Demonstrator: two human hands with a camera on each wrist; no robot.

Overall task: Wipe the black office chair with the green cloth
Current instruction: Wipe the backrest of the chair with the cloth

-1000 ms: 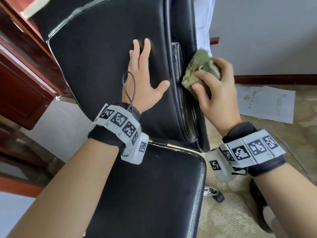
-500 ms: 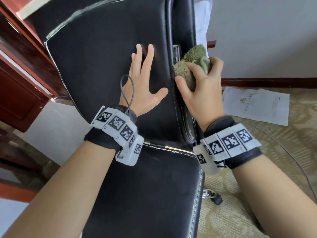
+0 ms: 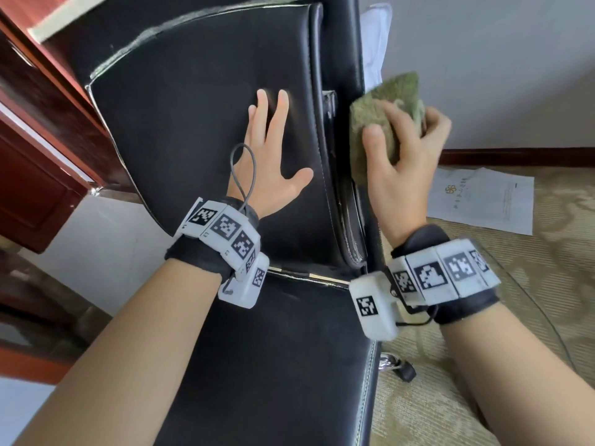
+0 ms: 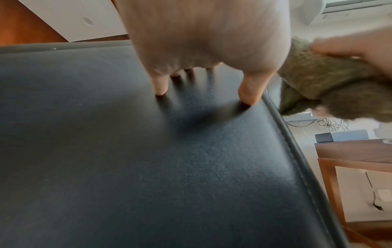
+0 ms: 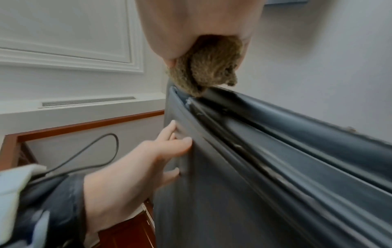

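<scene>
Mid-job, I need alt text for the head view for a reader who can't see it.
A right hand grips a bunched green cloth against the side edge of a black office chair backrest. The left hand presses flat on the backrest front; a paper sheet lies on the carpet.

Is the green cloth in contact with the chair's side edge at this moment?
Touching. In the right wrist view the green cloth, gripped by the right hand, presses its lower tip onto the black office chair's side edge.
</scene>
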